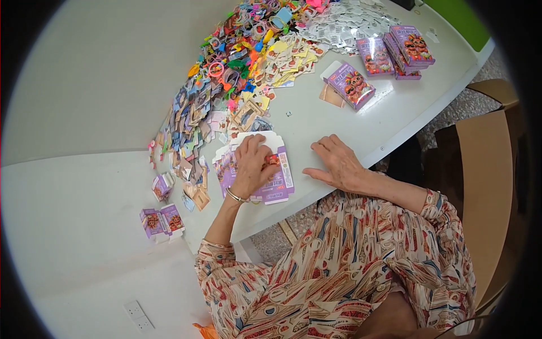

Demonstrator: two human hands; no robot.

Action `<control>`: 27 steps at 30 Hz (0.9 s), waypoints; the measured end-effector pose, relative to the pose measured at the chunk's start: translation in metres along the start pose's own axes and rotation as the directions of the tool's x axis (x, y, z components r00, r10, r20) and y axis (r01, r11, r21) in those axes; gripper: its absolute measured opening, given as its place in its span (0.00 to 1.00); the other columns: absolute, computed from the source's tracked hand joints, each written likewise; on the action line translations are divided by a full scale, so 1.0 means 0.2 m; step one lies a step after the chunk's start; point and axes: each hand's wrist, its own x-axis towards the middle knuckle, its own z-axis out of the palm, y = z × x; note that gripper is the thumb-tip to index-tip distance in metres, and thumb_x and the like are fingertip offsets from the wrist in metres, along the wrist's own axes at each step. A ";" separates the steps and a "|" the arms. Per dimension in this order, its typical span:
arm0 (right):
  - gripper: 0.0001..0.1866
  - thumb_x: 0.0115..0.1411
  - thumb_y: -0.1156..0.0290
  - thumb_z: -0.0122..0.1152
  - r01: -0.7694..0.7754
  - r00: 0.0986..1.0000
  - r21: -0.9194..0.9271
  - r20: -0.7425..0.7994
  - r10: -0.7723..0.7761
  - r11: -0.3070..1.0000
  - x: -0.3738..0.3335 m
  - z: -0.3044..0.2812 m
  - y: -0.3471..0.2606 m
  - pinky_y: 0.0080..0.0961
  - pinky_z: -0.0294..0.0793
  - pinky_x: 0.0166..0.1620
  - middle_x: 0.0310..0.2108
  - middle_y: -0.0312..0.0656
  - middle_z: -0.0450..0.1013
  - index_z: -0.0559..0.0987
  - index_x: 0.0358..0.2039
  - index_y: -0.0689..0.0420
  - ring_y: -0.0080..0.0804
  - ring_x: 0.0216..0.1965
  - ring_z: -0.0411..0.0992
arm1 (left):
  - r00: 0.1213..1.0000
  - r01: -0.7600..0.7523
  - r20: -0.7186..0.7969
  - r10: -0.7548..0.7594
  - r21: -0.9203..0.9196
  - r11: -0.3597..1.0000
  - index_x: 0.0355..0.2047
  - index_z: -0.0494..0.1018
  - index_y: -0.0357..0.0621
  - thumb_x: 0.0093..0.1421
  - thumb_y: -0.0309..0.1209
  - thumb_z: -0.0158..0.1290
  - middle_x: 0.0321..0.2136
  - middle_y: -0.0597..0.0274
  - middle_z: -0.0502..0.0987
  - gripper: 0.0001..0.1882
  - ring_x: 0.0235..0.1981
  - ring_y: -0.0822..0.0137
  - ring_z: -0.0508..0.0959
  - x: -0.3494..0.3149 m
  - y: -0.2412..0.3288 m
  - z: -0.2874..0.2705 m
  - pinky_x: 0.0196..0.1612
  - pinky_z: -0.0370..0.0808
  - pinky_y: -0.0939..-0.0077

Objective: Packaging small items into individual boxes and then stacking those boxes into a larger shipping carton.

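White table [316, 121] | left hand [255, 164] on flat cartons [276, 183] | right hand [337, 164] flat

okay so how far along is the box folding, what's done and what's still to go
Done: four folded purple boxes sit at the far end of the table. In hand: the left hand presses on a stack of flat purple cartons; the right hand rests flat on the table beside it. Left: that stack, plus a long heap of colourful small toys and cards. Early days, most likely.

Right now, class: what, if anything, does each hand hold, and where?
Left hand presses on the flat purple cartons, fingers on top. Right hand rests on the table, holding nothing.
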 end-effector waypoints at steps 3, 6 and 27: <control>0.36 0.47 0.54 0.70 -0.070 0.995 0.025 0.068 0.068 0.997 0.01 -0.02 -0.03 0.40 0.68 0.47 0.41 0.54 0.67 0.68 0.46 0.70 0.50 0.43 0.66 | 0.981 0.062 -0.156 -0.118 -0.325 0.944 0.26 0.74 0.40 0.44 0.33 0.65 0.46 0.47 0.71 0.14 0.51 0.49 0.68 0.12 0.01 -0.01 0.52 0.65 0.58; 0.50 0.41 0.49 0.73 -0.143 0.990 0.047 -0.003 0.143 0.989 0.05 -0.04 -0.08 0.41 0.66 0.52 0.47 0.59 0.64 0.60 0.53 0.73 0.55 0.48 0.64 | 0.952 0.131 -0.176 -0.250 -0.505 0.853 0.24 0.73 0.35 0.48 0.30 0.63 0.40 0.46 0.74 0.11 0.43 0.51 0.74 0.32 0.19 -0.07 0.47 0.69 0.65; 0.34 0.39 0.59 0.75 -0.362 0.932 0.383 0.138 0.335 0.850 0.07 -0.27 0.15 0.33 0.74 0.39 0.31 0.51 0.76 0.68 0.42 0.64 0.42 0.33 0.76 | 0.922 0.044 0.009 -0.386 -0.996 0.082 0.52 0.70 0.37 0.61 0.24 0.55 0.39 0.64 0.74 0.19 0.40 0.74 0.74 0.27 0.47 0.18 0.45 0.74 0.79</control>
